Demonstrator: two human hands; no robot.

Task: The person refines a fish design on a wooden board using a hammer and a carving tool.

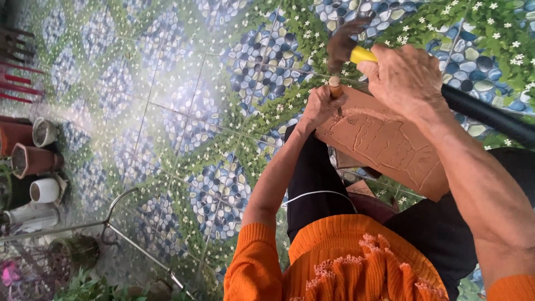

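Carving on a wooden panel, seen from above

Floor tiles (184, 111) fill most of the view: a printed pattern of blue and grey pebbles, green leaves and small white flowers. No packages, labels or signs are legible. An orange knitted sweater (356, 262) and dark trousers (317, 173) take up the lower right. Pots (33, 159) stand at the left edge, brown and white, some lying sideways, with a thin metal frame (120, 223) near them.

Wooden panel (384, 147): flat, reddish-brown, resting across the lap. Its long axis runs from upper left, near the hands, down to lower right. Carved relief lines cover its face.

Right hand (404, 75): clenched on the yellow handle of a mallet (343, 42), whose dark head sits up and left of the fist, blurred.

Left hand (320, 106): wrapped round a chisel (335, 89) with a wooden handle, held roughly upright, its tip at the panel's upper-left end.
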